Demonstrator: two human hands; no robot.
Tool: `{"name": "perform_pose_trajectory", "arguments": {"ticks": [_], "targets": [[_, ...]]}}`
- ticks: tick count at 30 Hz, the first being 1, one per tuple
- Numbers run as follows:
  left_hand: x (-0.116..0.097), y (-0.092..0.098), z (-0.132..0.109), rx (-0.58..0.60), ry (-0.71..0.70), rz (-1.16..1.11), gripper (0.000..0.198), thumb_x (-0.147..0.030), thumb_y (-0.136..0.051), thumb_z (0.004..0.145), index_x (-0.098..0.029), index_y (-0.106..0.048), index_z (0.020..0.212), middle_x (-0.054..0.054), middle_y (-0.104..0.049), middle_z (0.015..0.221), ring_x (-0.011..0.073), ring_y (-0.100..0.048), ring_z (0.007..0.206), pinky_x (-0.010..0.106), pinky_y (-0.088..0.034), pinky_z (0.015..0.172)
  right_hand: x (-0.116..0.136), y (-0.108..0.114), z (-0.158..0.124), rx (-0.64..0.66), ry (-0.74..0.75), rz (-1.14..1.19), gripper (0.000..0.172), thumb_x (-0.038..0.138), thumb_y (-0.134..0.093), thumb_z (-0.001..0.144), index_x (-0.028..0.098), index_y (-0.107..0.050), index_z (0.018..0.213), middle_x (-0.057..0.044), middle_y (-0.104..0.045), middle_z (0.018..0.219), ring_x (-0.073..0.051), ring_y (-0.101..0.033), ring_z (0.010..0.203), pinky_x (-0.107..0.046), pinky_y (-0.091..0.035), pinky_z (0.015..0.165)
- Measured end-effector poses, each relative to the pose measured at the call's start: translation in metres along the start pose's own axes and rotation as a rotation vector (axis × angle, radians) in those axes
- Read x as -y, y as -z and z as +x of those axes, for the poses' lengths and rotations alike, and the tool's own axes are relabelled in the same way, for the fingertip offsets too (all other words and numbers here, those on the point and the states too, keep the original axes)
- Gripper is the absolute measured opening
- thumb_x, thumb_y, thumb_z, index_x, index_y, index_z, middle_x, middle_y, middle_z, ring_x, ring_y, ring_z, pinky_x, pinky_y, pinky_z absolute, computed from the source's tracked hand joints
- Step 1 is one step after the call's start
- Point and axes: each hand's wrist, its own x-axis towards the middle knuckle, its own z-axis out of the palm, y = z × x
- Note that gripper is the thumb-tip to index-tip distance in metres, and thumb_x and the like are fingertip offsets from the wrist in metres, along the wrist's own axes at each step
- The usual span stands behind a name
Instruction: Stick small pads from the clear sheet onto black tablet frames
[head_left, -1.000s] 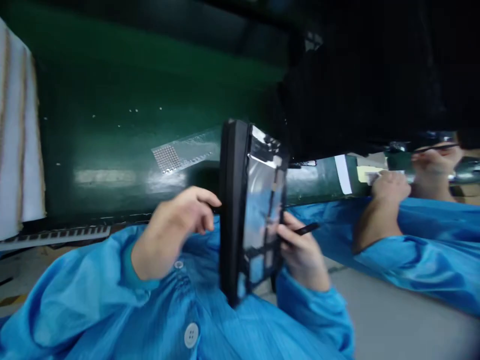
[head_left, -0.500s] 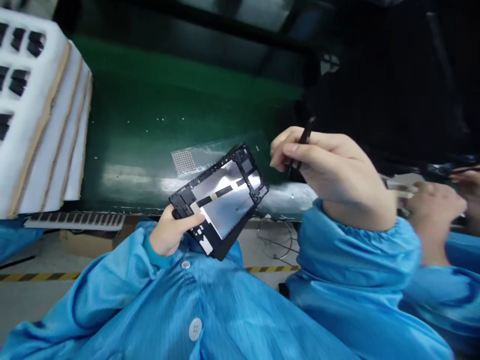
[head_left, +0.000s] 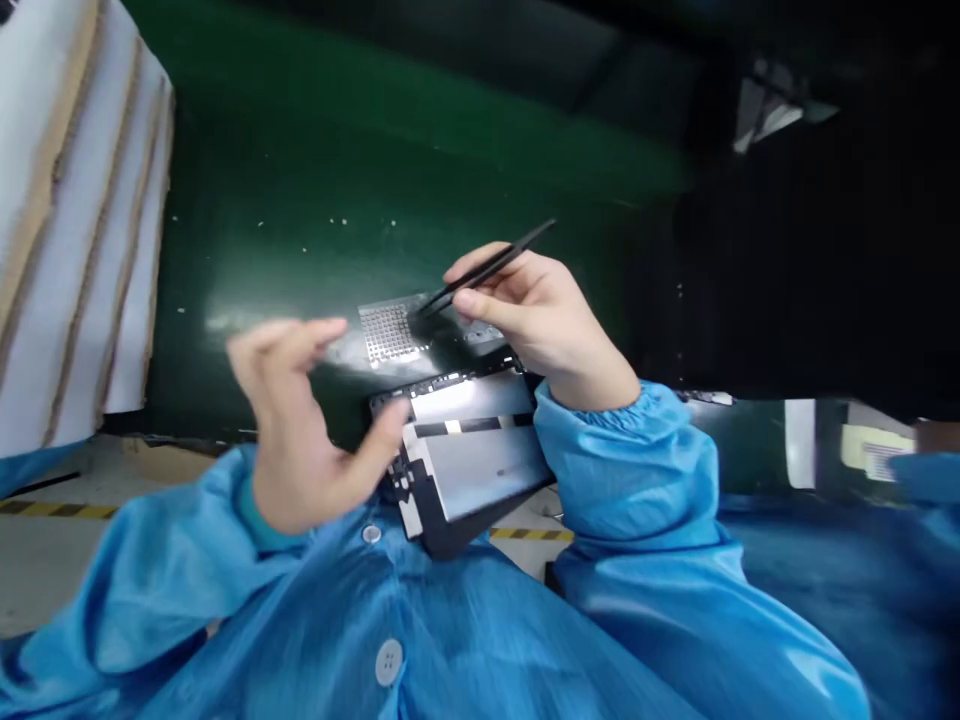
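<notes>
Black tweezers (head_left: 487,268) are pinched in my right hand (head_left: 536,310), their tips pointing down-left at a clear sheet with a grid of small pieces (head_left: 388,333). Below the sheet, at the table's near edge, lies a black device frame with silver panels (head_left: 487,470), which looks like a tablet's inside. My left hand (head_left: 300,420), slightly blurred, is open beside the frame's left end. Its thumb overlaps the frame's upper left corner in view; whether it touches I cannot tell.
A stack of white foam trays with brown layers (head_left: 90,230) stands at the left. Tiny white bits lie scattered on the green table (head_left: 300,150). At the right are a pale card (head_left: 874,447) and a co-worker's blurred blue sleeve (head_left: 825,570).
My left hand has let go of the device frame and opened. The frame now rests lower and flatter. My right hand has moved left with the tweezers, over to the clear sheet.
</notes>
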Motion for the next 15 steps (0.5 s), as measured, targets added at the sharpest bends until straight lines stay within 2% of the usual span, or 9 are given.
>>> {"name": "perform_pose_trajectory", "arguments": {"ticks": [1,2,4,6,7,9,11,15], "targets": [[-0.004,0.001,0.025,0.003,-0.041,0.049,0.060,-0.034,-0.094,0.068,-0.028,-0.073,0.124,0.010,-0.058,0.136,0.0339,-0.046,0.143,0.061,-0.036,0.136,-0.006,0.002,0.009,0.020,0.014,-0.039,0.044,0.054,-0.103,0.076,0.024,-0.081,0.099,-0.001,-0.077,0.096,-0.017,-0.072,0.086,-0.032,-0.066,0.084],[-0.006,-0.001,0.054,0.072,-0.070,0.114,0.044,-0.028,-0.092,0.070,-0.027,-0.078,0.112,0.010,-0.063,0.129,0.0344,-0.049,0.140,0.062,-0.032,0.138,-0.012,0.003,0.018,0.048,0.021,-0.081,0.045,0.056,-0.102,0.076,0.024,-0.081,0.099,-0.002,-0.078,0.100,-0.020,-0.074,0.092,-0.036,-0.067,0.091],[-0.006,-0.011,0.110,0.457,-0.074,0.467,0.017,-0.018,-0.084,0.078,-0.026,-0.079,0.093,0.009,-0.071,0.110,0.0350,-0.053,0.133,0.067,-0.032,0.135,-0.023,0.005,0.031,0.112,0.012,-0.155,0.048,0.060,-0.101,0.075,0.024,-0.080,0.099,-0.004,-0.078,0.102,-0.024,-0.075,0.100,-0.043,-0.066,0.101],[0.002,-0.026,0.152,0.632,-0.034,0.518,0.020,-0.008,-0.087,0.072,-0.025,-0.079,0.079,0.007,-0.072,0.096,0.0351,-0.056,0.131,0.069,-0.029,0.136,-0.030,0.005,0.039,0.159,-0.015,-0.193,0.048,0.060,-0.101,0.075,0.025,-0.079,0.099,-0.005,-0.079,0.102,-0.026,-0.075,0.103,-0.045,-0.065,0.107],[0.006,-0.033,0.164,0.689,-0.016,0.513,0.024,-0.003,-0.089,0.069,-0.024,-0.079,0.075,0.006,-0.071,0.092,0.0347,-0.056,0.132,0.070,-0.025,0.138,-0.031,0.005,0.040,0.173,-0.024,-0.204,0.048,0.060,-0.100,0.075,0.025,-0.079,0.099,-0.006,-0.079,0.103,-0.027,-0.075,0.105,-0.045,-0.064,0.108],[0.014,-0.040,0.175,0.723,0.002,0.460,0.030,0.003,-0.092,0.063,-0.023,-0.079,0.073,0.003,-0.069,0.086,0.0333,-0.054,0.135,0.072,-0.014,0.142,-0.031,0.005,0.041,0.185,-0.043,-0.217,0.046,0.060,-0.099,0.078,0.025,-0.078,0.099,-0.006,-0.080,0.105,-0.027,-0.076,0.107,-0.045,-0.065,0.109],[0.018,-0.041,0.172,0.727,0.003,0.400,0.032,0.006,-0.093,0.062,-0.021,-0.080,0.075,0.001,-0.066,0.083,0.0310,-0.051,0.138,0.073,-0.006,0.143,-0.027,0.004,0.039,0.170,-0.081,-0.223,0.046,0.060,-0.098,0.079,0.025,-0.077,0.100,-0.005,-0.081,0.105,-0.027,-0.077,0.108,-0.045,-0.065,0.108],[0.019,-0.034,0.165,0.756,-0.019,0.339,0.022,-0.003,-0.095,0.070,-0.015,-0.081,0.082,0.001,-0.064,0.090,0.0302,-0.043,0.150,0.071,0.000,0.144,-0.019,0.001,0.034,0.097,-0.172,-0.240,0.044,0.058,-0.099,0.080,0.026,-0.076,0.099,-0.003,-0.080,0.103,-0.025,-0.079,0.107,-0.040,-0.067,0.103]]}}
